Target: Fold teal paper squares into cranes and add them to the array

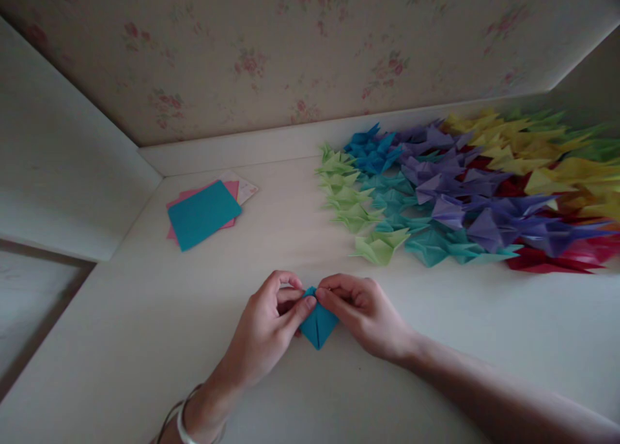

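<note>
A small piece of folded blue origami paper [318,328] is held between both hands over the white table, its lower point facing me and a crease running down its middle. My left hand [271,324] pinches its upper left side, thumb on top. From the other side, my right hand [363,312] grips the upper right edge between thumb and fingers. The thumbs nearly meet near the top corner, and the fingertips behind the paper are partly hidden.
Many folded paper cranes in rows lie at the right: green [380,245], blue [372,148], teal [436,244], purple [494,224], yellow [552,179] and red [557,260]. Blue sheets [206,215] rest on pink ones at the left. A flowered wall [290,57] rises behind the table [145,315].
</note>
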`<state>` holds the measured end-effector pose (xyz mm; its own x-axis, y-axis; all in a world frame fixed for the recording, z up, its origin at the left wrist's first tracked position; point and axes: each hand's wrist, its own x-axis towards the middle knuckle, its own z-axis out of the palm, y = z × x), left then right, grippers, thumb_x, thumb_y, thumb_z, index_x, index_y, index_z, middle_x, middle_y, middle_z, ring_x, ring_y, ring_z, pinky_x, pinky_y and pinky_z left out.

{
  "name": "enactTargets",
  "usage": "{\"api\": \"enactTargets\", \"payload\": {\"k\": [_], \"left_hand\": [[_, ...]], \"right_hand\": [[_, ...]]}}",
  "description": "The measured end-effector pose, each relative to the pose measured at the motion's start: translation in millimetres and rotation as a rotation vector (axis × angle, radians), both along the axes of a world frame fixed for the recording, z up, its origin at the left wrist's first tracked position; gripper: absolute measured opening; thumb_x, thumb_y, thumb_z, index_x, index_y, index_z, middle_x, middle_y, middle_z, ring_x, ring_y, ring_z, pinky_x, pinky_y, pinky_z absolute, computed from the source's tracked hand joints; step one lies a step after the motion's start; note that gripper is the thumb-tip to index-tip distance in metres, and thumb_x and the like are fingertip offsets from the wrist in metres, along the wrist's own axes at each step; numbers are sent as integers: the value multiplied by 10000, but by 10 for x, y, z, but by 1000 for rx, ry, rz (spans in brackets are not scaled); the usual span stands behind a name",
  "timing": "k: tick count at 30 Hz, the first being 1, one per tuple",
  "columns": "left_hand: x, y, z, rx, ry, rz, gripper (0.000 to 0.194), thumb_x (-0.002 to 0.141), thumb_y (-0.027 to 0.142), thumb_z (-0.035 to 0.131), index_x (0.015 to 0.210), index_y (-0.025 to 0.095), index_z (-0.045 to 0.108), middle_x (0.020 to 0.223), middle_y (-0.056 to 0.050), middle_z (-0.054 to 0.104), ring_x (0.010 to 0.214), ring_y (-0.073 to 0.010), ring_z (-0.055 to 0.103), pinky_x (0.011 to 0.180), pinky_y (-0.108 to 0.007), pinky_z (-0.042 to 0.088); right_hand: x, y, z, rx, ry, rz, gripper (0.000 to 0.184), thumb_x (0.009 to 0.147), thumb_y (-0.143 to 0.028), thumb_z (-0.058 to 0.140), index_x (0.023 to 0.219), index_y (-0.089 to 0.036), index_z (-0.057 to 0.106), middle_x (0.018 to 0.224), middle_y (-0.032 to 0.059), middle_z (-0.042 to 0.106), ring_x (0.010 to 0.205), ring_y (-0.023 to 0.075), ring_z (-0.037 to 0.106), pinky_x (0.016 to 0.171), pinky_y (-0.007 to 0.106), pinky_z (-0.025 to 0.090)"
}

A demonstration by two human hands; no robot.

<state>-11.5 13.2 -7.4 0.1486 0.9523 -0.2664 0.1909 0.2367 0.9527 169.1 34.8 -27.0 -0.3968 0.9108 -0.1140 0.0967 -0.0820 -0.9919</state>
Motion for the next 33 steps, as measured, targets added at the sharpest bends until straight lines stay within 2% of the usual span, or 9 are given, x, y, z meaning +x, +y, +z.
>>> {"api": "enactTargets", "payload": {"k": [4,7,11,16,21,26,28,31,33], "left_hand": [[-15,-12,28,63,34,-25,169,853,347,700,856,191,635,733,5,659,663,-129,606,588,-187,495],[-42,-16,68,18,-7,-105,190,844,321,714,984,193,719,823,-30,728,725,-156,662,652,-212,528],[-64,-27,107,-27,-45,-175,339,818,299,744,1150,234,721,952,-50,774,804,-196,722,714,-251,572],[-75,-12,93,61,59,-181,290,829,310,730,1113,264,758,1059,-49,777,850,-209,733,738,-252,587],[-93,26,54,120,52,-151,232,857,304,708,1077,272,774,1069,-37,779,895,-205,733,783,-248,582],[-109,38,63,235,50,-74,189,883,300,680,1037,288,788,1172,-43,747,999,-238,712,815,-298,591],[-105,38,77,266,65,-39,194,887,307,671,1041,283,787,1187,-47,742,935,-234,730,771,-304,606],[-95,38,99,234,58,6,223,908,330,636,1067,268,780,1061,-45,788,729,-199,746,675,-295,620],[-92,34,102,201,53,36,221,903,333,640,1047,254,788,964,-35,808,704,-196,748,675,-288,622]], "right_hand": [[4,-9,-13,-4,48,-66,301,936,-414,563,820,-154,662,672,6,602,608,131,534,538,235,413],[18,23,-1,-36,83,-142,318,911,-446,589,800,-157,661,676,5,601,613,131,535,532,230,421],[35,79,15,-116,180,-186,302,850,-454,670,804,-155,661,698,6,624,621,121,542,548,221,428],[45,90,-7,-239,299,-175,343,826,-440,718,1010,-171,612,609,-29,613,508,98,483,473,205,366],[53,63,-21,-155,380,-114,266,847,-385,715,1004,-174,679,706,5,667,603,116,563,554,225,473],[89,10,2,-41,349,-56,205,901,-354,663,1026,-208,732,855,35,719,666,118,619,604,229,525],[102,-8,14,3,339,-31,255,910,-399,642,1062,-214,731,933,61,740,733,148,658,650,261,554],[112,-22,28,81,300,-19,328,870,-438,682,1105,-210,715,998,88,747,841,201,691,725,319,582],[112,-22,39,171,230,-14,270,868,-381,697,1065,-200,728,965,89,748,825,202,691,713,312,579]]}}
